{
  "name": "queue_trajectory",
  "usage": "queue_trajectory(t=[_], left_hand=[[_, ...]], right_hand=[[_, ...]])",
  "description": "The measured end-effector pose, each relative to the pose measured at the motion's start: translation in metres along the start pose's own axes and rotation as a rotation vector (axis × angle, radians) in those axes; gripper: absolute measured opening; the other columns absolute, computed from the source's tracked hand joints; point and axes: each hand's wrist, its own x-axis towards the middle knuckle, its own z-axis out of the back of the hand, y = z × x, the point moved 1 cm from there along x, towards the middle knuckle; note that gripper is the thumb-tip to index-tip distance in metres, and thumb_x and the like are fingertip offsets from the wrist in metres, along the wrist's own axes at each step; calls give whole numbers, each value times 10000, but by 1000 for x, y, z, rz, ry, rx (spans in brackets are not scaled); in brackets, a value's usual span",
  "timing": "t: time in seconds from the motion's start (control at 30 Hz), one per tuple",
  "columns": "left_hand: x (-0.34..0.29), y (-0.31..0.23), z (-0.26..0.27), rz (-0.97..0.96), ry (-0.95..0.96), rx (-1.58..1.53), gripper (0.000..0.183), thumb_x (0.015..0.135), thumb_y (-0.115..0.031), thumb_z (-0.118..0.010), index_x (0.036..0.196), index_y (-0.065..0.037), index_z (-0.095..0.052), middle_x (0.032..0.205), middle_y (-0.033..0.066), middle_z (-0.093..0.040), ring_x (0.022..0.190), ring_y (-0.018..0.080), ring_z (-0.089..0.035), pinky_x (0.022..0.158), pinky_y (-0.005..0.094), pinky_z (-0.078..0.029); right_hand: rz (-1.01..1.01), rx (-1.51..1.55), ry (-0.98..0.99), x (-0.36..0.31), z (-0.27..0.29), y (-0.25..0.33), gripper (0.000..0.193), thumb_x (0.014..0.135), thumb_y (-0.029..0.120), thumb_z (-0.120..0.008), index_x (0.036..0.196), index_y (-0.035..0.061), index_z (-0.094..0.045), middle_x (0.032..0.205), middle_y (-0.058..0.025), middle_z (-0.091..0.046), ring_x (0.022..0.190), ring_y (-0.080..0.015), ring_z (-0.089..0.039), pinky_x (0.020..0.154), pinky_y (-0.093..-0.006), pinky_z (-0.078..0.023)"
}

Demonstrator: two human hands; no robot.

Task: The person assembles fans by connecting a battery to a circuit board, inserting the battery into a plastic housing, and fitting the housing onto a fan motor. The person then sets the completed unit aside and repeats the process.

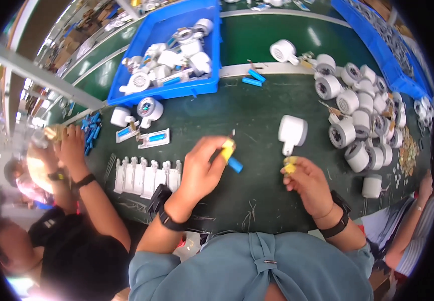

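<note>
left hand [204, 168] was pinching a small yellow-handled tool [228, 147] with a blue cylinder [235, 164] tucked just under the fingers, its long axis slanting down toward the right hand. right hand [307, 181] was pinched on a little yellow piece [290, 166]. the white round housing [292, 131] sat just above the right hand, so that hand was the nearer one.

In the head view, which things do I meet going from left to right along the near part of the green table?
Row of white handle shells → left hand holding a yellow-and-blue tool → right hand pinching a small yellow piece → single white round housing.
</note>
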Motion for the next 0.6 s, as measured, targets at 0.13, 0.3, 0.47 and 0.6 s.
queue_trajectory(t=[0.13, 0.3, 0.47, 0.6], left_hand=[[-33, -4, -9, 141, 182, -337, 310, 917, 58, -588, 1207, -27, -520, 1032, 90, -700, 987, 164, -653, 886, 299, -499], [-40, 2, -30, 426, 274, -494, 214, 962, 13, -575, 1175, -8, -585, 1032, 111, -704, 976, 150, -655, 885, 268, -495], [-36, -10, -42, 357, 250, -217, 193, 897, 49, -649, 1087, 27, -679, 973, 78, -723, 894, 139, -686, 816, 258, -529], [-37, -7, -47, 114, 226, 18, 238, 787, 6, -691, 1022, -25, -694, 869, 115, -702, 776, 245, -677, 701, 334, -531]], right_hand=[[-142, 105, 187, -7, -12, -19, 316, 978, 116, -585, 1275, 11, -561, 1101, -56, -655, 935, -117, -614, 805, -250, -506], [-83, 45, 194, -4, -18, -22, 299, 985, 134, -584, 1251, -3, -580, 1071, -50, -666, 905, -99, -625, 802, -254, -526], [-128, -1, 209, -8, -20, -20, 223, 996, 129, -549, 1148, -27, -598, 961, -62, -688, 804, -109, -656, 702, -250, -553], [-177, -55, 255, -10, -20, -19, 189, 1025, 113, -493, 1137, -19, -569, 1012, -93, -683, 840, -135, -670, 730, -263, -561]])
